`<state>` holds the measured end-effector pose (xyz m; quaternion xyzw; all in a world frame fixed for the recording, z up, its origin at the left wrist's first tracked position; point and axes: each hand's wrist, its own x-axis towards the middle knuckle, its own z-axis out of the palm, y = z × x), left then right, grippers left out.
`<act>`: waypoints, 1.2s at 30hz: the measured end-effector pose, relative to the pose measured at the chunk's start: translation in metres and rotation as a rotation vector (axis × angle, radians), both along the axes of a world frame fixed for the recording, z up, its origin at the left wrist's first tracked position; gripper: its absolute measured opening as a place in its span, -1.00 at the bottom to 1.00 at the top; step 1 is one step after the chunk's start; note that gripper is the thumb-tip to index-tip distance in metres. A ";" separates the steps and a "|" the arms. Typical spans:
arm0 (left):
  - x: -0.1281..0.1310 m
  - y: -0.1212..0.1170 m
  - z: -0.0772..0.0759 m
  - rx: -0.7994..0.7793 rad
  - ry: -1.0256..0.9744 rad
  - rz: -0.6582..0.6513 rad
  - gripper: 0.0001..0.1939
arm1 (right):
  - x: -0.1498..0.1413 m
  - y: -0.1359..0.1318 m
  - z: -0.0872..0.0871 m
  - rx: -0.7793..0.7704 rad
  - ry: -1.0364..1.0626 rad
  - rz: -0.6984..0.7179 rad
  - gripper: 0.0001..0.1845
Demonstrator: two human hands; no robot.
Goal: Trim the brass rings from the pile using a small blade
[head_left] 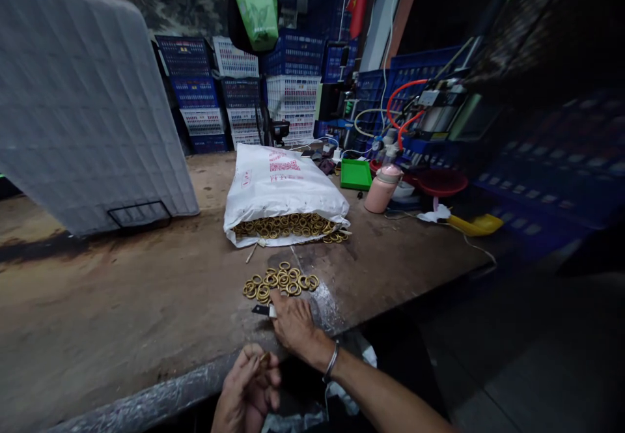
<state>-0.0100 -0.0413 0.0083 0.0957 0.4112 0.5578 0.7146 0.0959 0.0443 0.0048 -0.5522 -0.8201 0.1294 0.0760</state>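
Note:
A loose pile of brass-coloured metal rings (283, 278) lies on the wooden table. My right hand (294, 322), a metal bangle at its wrist, reaches to the near edge of the pile with its index finger at the rings. From under that hand a small knife (262, 310) sticks out to the left, its blade dark and its collar white; the handle is hidden in the palm. Below, at the table's edge, my left hand (249, 384) is curled palm up. Its thumb and fingers pinch a brass-coloured ring (264, 359), only partly visible.
A white woven sack (288, 182) lies behind the pile, its mouth full of similar rings. A pink bottle (383, 189), green tray (356, 174) and yellow scoop (474, 226) stand to the right. A tall pale padded panel (92, 107) rises at left; stacked crates (293, 94) line the back.

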 end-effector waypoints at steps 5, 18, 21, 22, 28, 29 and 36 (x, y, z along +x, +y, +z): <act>-0.009 0.006 -0.005 -0.077 -0.129 0.028 -0.77 | 0.006 0.002 -0.004 0.026 0.054 0.001 -0.68; 0.005 0.013 -0.006 0.020 0.387 0.003 -0.60 | 0.026 -0.022 0.013 -0.174 0.498 0.197 -0.83; 0.007 0.011 -0.009 0.014 0.528 -0.041 -0.65 | 0.026 -0.025 0.017 -0.256 0.654 0.132 -0.89; 0.008 0.010 -0.008 0.019 0.578 -0.041 -0.65 | 0.026 -0.025 0.019 -0.292 0.696 0.102 -0.85; 0.018 0.009 -0.001 0.146 0.688 -0.033 -0.64 | 0.029 -0.024 0.024 -0.562 0.852 -0.004 -0.77; 0.018 0.009 -0.001 0.138 0.684 -0.041 -0.64 | 0.029 -0.024 0.023 -0.569 0.864 -0.019 -0.77; 0.017 0.005 -0.012 0.094 0.563 -0.140 -0.70 | 0.029 -0.024 0.017 -0.440 0.795 -0.020 -0.82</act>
